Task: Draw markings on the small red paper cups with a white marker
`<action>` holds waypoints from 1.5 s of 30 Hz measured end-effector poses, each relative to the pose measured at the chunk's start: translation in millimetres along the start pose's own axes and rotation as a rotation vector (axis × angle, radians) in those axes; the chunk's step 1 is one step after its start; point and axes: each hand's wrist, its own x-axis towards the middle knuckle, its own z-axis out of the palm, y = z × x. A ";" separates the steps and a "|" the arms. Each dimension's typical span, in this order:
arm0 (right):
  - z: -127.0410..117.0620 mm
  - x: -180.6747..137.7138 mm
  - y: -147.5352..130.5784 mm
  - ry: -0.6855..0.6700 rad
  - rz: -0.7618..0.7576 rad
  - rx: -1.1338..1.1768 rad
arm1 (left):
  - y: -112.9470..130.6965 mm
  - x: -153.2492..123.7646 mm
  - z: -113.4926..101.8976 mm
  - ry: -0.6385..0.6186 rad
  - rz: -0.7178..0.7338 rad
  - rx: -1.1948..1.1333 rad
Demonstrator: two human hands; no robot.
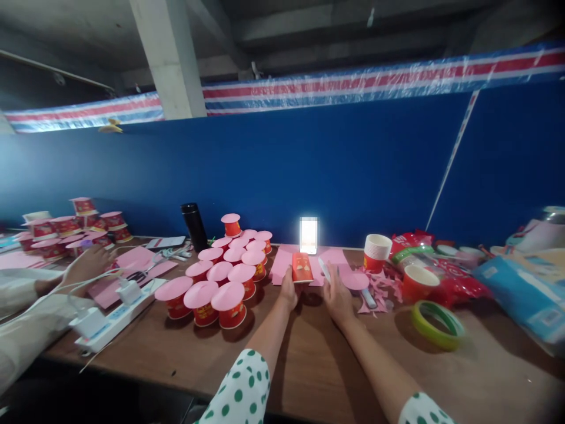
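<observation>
Cup (pixel 302 266) in the closed grip of the left hand (pixel 289 291), held at its left side apparently for steadiness, with white tube (pixel 324 268) clasped in the right hand (pixel 339 298) alongside, pink paper (pixel 281 262) beyond.

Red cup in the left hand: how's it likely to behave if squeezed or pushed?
Red cup: probably light, since the similar open cup at right is hollow. That one's thin wall suggests it would dent if the left hand squeezed hard. Laid sideways, its round form might roll.
</observation>
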 end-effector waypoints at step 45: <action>-11.3 -2.3 -14.6 0.016 0.007 -0.139 | 1.2 4.9 -12.7 -0.107 0.020 -0.028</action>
